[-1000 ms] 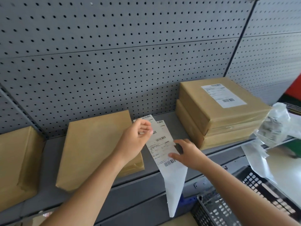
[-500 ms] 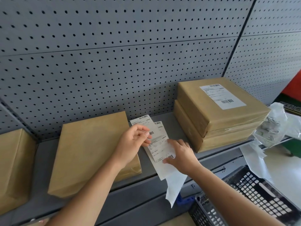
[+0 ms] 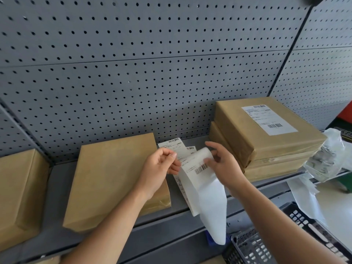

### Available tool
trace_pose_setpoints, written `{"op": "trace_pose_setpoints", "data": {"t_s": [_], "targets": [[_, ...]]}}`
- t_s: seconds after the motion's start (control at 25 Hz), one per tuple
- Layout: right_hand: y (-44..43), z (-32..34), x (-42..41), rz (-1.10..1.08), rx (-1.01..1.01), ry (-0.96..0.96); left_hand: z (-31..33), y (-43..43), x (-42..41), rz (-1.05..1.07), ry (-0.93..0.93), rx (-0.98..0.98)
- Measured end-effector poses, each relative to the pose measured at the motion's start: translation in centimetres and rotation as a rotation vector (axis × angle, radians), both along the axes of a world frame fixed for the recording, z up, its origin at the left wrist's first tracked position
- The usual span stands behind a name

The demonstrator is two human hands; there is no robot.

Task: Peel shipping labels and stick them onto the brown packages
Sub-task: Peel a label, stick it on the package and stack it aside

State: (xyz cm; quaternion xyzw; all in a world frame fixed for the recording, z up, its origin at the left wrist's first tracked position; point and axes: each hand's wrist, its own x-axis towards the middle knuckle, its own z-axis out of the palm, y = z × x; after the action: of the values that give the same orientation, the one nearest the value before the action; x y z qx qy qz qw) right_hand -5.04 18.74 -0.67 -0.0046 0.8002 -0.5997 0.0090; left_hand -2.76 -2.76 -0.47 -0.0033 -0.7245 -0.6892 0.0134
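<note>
The strip (image 3: 211,206) hangs over the shelf (image 3: 57,180) edge, thin, light and floppy. The left hand (image 3: 160,168) pinches it in thumb and fingers (image 3: 171,168). The right hand (image 3: 224,164) pinches the curling label (image 3: 198,164) at its edge, probably the safest hold, as a sticky face likely clings to itself. At least three labels show. There are four packages: bare package (image 3: 114,178) left of the hands, end package (image 3: 19,187) farther left, and a stack (image 3: 266,130) of two far right, its top labelled.

I am standing in a shipping stockroom, facing grey pegboard shelving (image 3: 152,73) stacked with brown packages (image 3: 266,147), a plastic crate (image 3: 255,250) sitting below.
</note>
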Motion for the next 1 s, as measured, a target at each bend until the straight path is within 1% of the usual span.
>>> {"op": "trace_pose_setpoints", "data": {"t_s": [0.16,0.24,0.36,0.44,0.56,0.68,0.8,0.88,0.96,1.0], "targets": [[-0.2,2.1,-0.5,-0.009,-0.123,0.045,0.1,0.0,0.2,-0.015,0.000,0.027],[-0.3,2.5,-0.8,-0.021,-0.145,0.055,0.2,0.0,0.3,-0.052,-0.008,0.054],[-0.8,2.4,-1.5,-0.042,-0.144,0.069,0.2,-0.1,0.4,-0.143,-0.014,0.077],[-1.5,2.3,-1.8,-0.051,-0.177,0.060,0.1,-0.3,0.4,-0.189,-0.008,0.053],[-2.4,2.1,-2.0,-0.055,-0.169,0.051,0.2,-0.4,0.5,-0.208,0.008,0.034],[-2.8,1.9,-2.2,-0.075,-0.135,0.057,0.3,-0.5,0.7,-0.232,0.006,0.066],[-2.9,2.0,-2.1,-0.093,-0.129,0.031,0.0,-0.6,0.6,-0.205,0.002,0.053],[-2.7,1.8,-2.0,-0.076,-0.023,0.023,-0.2,-0.5,0.4,-0.160,-0.005,0.057],[-2.4,1.6,-1.8,-0.068,0.232,0.105,-0.2,-0.4,0.4,-0.128,-0.011,0.060],[-2.2,1.5,-1.6,-0.084,0.385,0.192,-0.3,-0.4,0.3,-0.120,-0.007,0.052]]}}
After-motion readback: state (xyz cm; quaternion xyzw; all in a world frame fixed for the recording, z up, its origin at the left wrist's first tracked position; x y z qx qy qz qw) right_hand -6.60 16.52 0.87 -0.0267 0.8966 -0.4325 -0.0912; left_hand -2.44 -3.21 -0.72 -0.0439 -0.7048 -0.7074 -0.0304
